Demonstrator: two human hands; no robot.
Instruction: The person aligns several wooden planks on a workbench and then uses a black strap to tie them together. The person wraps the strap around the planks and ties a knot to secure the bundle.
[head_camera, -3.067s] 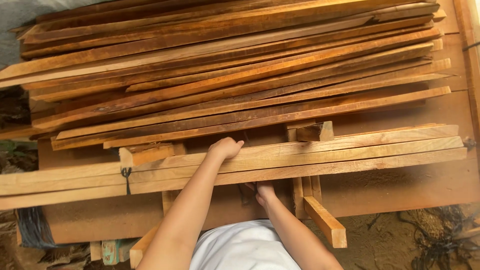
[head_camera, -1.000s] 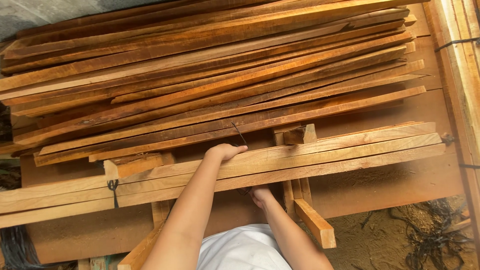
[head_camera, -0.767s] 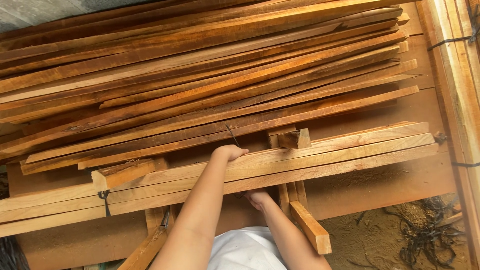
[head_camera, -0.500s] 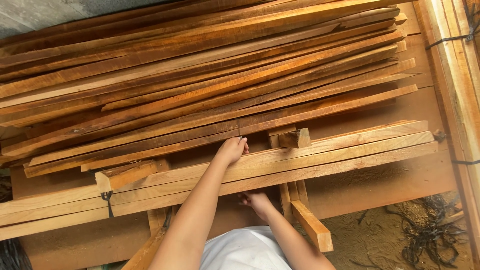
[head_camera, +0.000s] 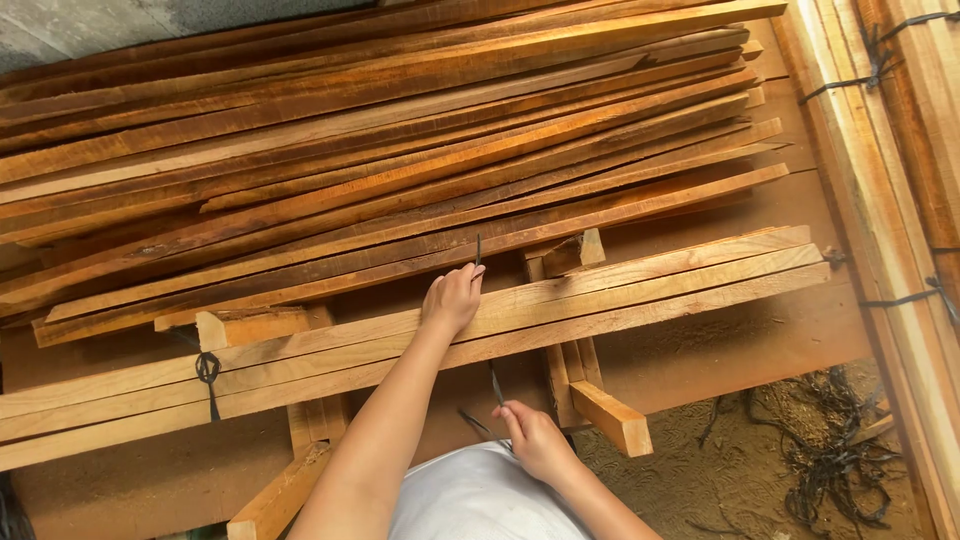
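While the left arm is stretched up the frame centre, the left hand is laid on the far edge of the pale plank bundle, fingers pinched together on the upper end of a thin dark strap that sticks up just above the knuckles. The right hand is held low, centre-bottom, near the white shirt, fingers closed on the strap's lower end below the bundle's near edge. The strap is run around the bundle approx. at frame centre.

A second black tie is seen on the bundle at lower left. Bare board is left open btwn bundle and the darker slat pile, which fills the upper frame. Short cross blocks are seen under the bundle, lower centre-right. Another strapped stack is set along the right edge.

Wood: rough-sawn, long, narrow, orange-brown; bundle planks paler & squarer. Sawdust and loose strap scraps lie at lower right.
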